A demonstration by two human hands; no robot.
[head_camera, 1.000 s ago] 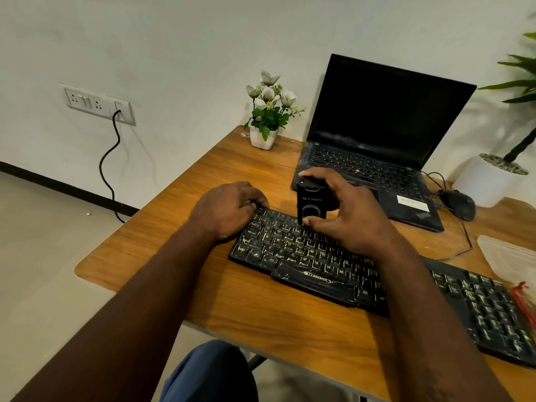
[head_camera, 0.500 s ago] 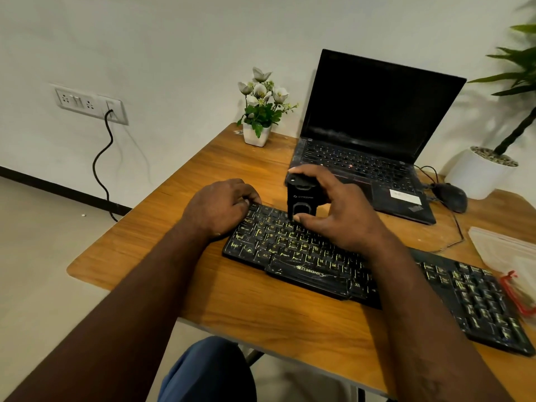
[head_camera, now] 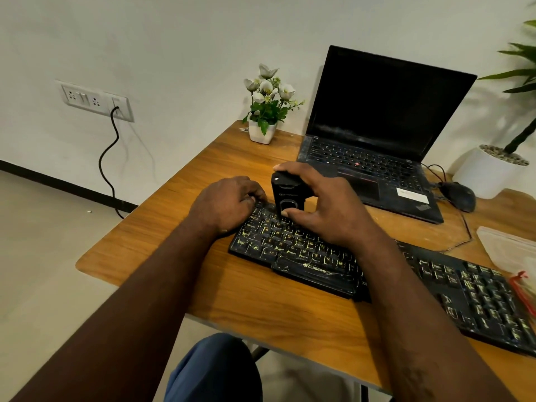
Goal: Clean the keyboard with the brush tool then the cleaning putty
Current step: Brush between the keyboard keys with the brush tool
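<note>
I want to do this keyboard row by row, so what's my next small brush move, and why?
Probably sweep the black block-shaped brush tool rightward along the upper rows. The right hand grips it upright on the upper-left keys of the black keyboard with yellow lettering, the left hand rests on that corner, and most keys lie rightward.
</note>
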